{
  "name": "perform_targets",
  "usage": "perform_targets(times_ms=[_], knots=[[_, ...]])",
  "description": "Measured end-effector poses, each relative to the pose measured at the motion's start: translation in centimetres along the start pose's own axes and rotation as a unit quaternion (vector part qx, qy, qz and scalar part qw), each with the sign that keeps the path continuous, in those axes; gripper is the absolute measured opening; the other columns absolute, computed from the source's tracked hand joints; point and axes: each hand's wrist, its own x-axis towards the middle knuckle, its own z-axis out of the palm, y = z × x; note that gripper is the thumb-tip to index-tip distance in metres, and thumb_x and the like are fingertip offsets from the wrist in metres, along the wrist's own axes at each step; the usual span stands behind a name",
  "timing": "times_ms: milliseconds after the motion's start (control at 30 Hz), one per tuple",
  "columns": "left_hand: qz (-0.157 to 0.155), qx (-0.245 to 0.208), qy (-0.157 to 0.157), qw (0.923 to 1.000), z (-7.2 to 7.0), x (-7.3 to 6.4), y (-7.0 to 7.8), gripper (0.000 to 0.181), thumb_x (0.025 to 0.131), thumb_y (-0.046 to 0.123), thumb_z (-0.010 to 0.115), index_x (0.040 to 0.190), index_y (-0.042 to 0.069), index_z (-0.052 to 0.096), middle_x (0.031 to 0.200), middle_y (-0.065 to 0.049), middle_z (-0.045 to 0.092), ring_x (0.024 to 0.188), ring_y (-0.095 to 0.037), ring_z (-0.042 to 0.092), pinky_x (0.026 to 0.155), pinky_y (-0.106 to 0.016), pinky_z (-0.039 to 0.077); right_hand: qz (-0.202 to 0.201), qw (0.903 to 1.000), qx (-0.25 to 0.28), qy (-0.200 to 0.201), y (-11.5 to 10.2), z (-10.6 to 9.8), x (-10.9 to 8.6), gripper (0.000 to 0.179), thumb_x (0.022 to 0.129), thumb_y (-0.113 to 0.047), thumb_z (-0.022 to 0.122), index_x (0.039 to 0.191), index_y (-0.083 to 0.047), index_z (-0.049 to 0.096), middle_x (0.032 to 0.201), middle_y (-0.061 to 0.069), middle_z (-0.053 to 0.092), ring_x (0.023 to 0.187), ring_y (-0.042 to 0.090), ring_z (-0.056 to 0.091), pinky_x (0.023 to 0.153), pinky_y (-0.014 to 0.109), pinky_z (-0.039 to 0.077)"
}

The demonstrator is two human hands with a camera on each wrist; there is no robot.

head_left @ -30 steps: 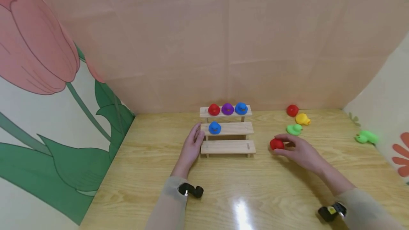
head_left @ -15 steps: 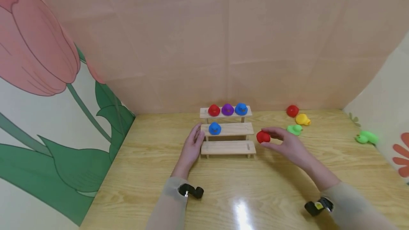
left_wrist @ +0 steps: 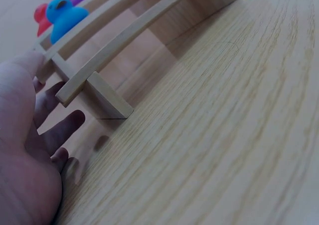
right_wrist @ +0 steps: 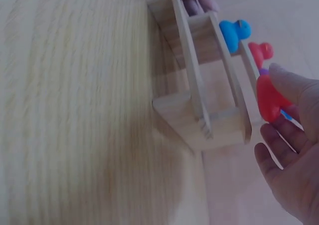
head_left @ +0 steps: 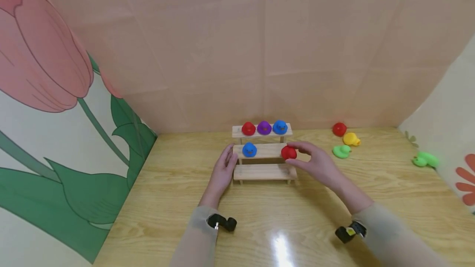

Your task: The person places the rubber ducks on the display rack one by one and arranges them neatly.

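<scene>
The right hand is pinching a red duck at the right end of the middle shelf, apparently placing it, needing a level release next, while the left hand is resting loose-fingered opposite.

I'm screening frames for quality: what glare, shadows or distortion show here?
Head view: bright glare on the table, soft shadow by the right forearm; left wrist view: dim, the wooden slats look bowed, probably lens distortion; right wrist view: hazy, a broad shadow on the table.
</scene>
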Motion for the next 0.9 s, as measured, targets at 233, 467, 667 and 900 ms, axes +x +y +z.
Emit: perform_targets(times_ms=[233, 467, 667, 900], knots=[[0.0, 0.003, 0.003, 1.0, -0.1, -0.1, 0.0, 0.062, 0.114, 0.059, 0.053, 0.171, 0.035, 0.042, 0.17, -0.008, 0.048, 0.156, -0.025, 0.045, 0.128, -0.047, 0.038, -0.022, 0.9997, -0.006, -0.003, -1.2, 1.5, 1.8, 0.057, 0.1, -0.03, 0.087, 0.15, -0.01, 0.068, 0.148, 0.015, 0.068, 0.131, 0.04, 0.063, 0.111, 0.065, 0.052], [0.002, 0.0, 0.003, 1.0, -0.1, -0.1, -0.2, 0.064, 0.115, 0.057, 0.054, 0.171, 0.031, 0.041, 0.17, -0.011, 0.048, 0.157, -0.027, 0.045, 0.129, -0.048, 0.038, -0.016, 0.9997, -0.009, -0.015, -2.4, 2.9, 3.1, 0.056, 0.101, -0.031, 0.085, 0.151, -0.01, 0.068, 0.141, 0.014, 0.071, 0.124, 0.036, 0.066, 0.107, 0.058, 0.056], [-0.002, 0.004, 0.004, 1.0, 0.0, -0.1, -0.2, 0.063, 0.114, 0.059, 0.053, 0.171, 0.034, 0.041, 0.17, -0.01, 0.048, 0.156, -0.026, 0.045, 0.128, -0.047, 0.038, -0.01, 0.9998, 0.001, -0.019, -2.8, 3.7, 3.9, 0.056, 0.102, -0.032, 0.085, 0.151, -0.012, 0.068, 0.145, 0.014, 0.069, 0.128, 0.037, 0.064, 0.111, 0.059, 0.053], [0.0, 0.004, 0.005, 1.0, 0.0, -0.1, -0.2, 0.062, 0.114, 0.059, 0.054, 0.17, 0.036, 0.042, 0.17, -0.01, 0.048, 0.157, -0.027, 0.045, 0.128, -0.048, 0.038, -0.018, 0.9997, 0.004, -0.018, -2.8, 4.5, 4.5, 0.053, 0.102, -0.031, 0.085, 0.149, -0.011, 0.07, 0.147, 0.016, 0.068, 0.135, 0.039, 0.061, 0.118, 0.062, 0.046]])
